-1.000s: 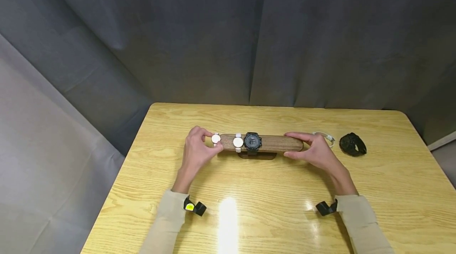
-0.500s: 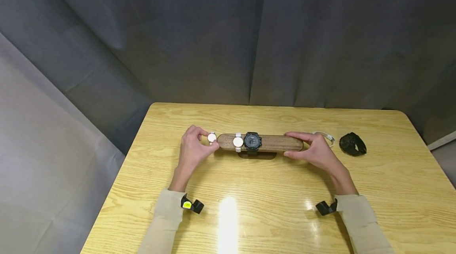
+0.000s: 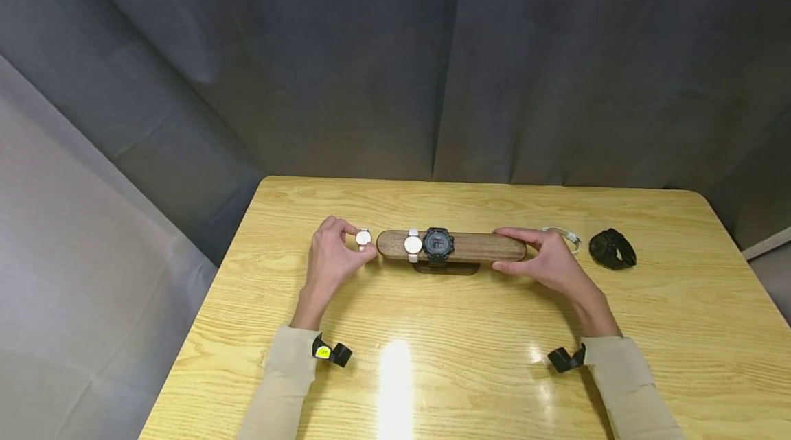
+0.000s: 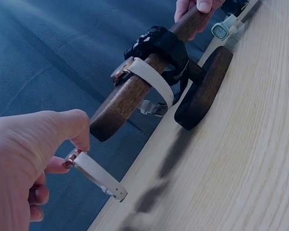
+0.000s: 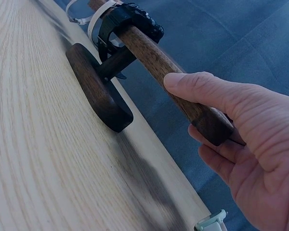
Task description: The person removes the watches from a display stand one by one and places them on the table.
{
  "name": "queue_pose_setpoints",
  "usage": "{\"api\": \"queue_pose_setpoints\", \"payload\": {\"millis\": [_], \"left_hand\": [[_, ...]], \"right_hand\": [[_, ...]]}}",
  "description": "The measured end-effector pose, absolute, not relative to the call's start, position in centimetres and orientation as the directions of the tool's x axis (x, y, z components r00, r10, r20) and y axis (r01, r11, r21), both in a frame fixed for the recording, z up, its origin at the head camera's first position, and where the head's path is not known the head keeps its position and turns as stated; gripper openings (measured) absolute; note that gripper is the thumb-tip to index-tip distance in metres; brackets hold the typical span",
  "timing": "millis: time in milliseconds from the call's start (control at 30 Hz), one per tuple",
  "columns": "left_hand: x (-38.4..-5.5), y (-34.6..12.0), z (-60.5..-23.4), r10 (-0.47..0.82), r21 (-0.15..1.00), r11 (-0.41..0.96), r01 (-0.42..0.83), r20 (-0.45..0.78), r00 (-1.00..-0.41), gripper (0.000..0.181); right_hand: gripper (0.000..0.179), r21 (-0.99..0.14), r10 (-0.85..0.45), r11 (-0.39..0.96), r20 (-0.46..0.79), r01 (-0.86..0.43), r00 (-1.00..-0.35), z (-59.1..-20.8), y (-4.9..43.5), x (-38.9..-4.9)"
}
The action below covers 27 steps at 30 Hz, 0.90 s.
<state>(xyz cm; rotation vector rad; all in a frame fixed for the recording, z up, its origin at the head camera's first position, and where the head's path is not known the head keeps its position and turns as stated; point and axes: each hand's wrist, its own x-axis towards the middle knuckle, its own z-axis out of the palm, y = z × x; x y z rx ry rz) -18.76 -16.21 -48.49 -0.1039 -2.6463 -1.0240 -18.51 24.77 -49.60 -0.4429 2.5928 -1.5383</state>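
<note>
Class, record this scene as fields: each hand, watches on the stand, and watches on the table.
Left hand: pinches a small watch, apart from the wooden stand
Right hand: grips the stand's right end
On the stand: white-strapped watch, with black watch to its right
On the table: pale watch and second black watch, right of the stand

A small round rose-gold watch with a white strap [image 3: 363,237] is held dial-up, just beyond the left end of a long, round-ended, dark-brown wooden stand [image 3: 474,248]. The stand is upright.
</note>
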Motion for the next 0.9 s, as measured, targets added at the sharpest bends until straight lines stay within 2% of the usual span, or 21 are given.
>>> {"api": "queue_pose_setpoints", "payload": {"millis": [400, 900], "left_hand": [[-18.8, -16.1, -49.1, -0.010, 0.577, 0.801, 0.158, 0.278, -0.961, 0.031], [-19.1, -16.0, -50.5, 0.075, 0.502, 0.830, 0.244, 0.332, -0.940, 0.024]], "right_hand": [[0.061, -0.864, -0.292, 0.459, 0.073, -0.207, -0.954, -49.6, 24.8, -18.5], [0.061, -0.865, -0.293, 0.456, 0.074, -0.208, -0.953, -49.6, 24.8, -18.6]]}}
